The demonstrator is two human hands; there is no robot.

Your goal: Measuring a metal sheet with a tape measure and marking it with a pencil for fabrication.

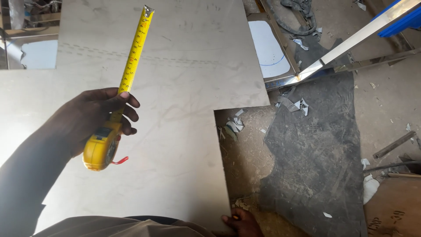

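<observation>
My left hand (90, 116) grips a yellow tape measure (101, 147) with a red wrist loop. Its yellow blade (136, 48) sticks out stiffly up and to the right, above a large, pale sheet of metal (184, 79). The sheet has a step-shaped cut at its lower right. My right hand (241, 221) shows only partly at the bottom edge, fingers on the sheet's lower right corner. My dark left sleeve fills the lower left.
Dirt floor with a dark rubbery mat (311, 149) lies right of the sheet. Shiny metal bars (351, 41) cross the upper right beside a framed panel (269, 48). Small metal offcuts (234, 125), rods (394, 145) and a blue part (405, 22) are scattered around.
</observation>
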